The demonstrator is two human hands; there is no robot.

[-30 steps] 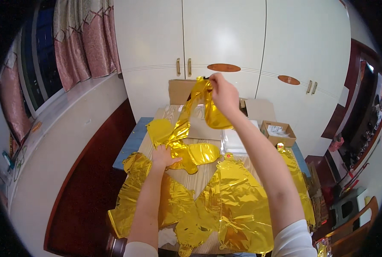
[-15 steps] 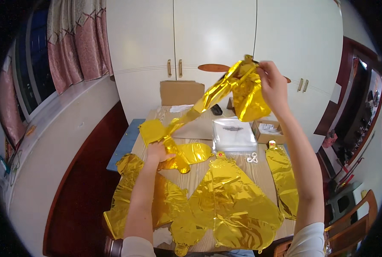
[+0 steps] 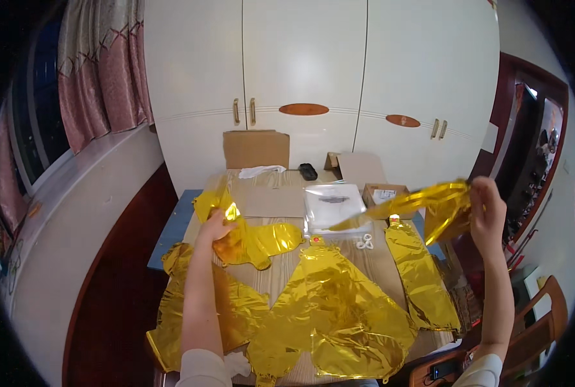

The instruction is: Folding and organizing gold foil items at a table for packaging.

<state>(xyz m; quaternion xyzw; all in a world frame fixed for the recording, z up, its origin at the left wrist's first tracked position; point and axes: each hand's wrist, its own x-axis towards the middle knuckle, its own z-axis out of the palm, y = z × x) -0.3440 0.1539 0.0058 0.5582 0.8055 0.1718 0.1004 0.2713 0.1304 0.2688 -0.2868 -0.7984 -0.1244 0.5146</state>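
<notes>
My left hand [image 3: 216, 227] is closed on a flat, uninflated gold foil balloon [image 3: 279, 240] at the left of the table, with its fingertips partly hidden by the foil. Raised at the right, my right hand [image 3: 488, 209] pinches a folded gold foil balloon [image 3: 447, 209]. That one stretches leftward into a narrow blurred tip over a stack of clear plastic bags [image 3: 336, 203]. Closer to me lie a big gold foil balloon [image 3: 345, 303], another crumpled gold foil balloon [image 3: 236, 309] under my left forearm, and a long gold foil balloon [image 3: 419, 277] at the right.
White rings [image 3: 365, 242] lie beside the plastic bags. Behind are a small cardboard box [image 3: 385, 193], a black object [image 3: 308, 171] and upright cardboard [image 3: 256, 149] against the white cabinet [image 3: 300, 64]. A wooden chair [image 3: 545, 316] stands at the right.
My right hand has moved right and down with its foil balloon, whose strip has come away from the left-hand one. My left hand stays on its balloon. The view has shifted slightly.
</notes>
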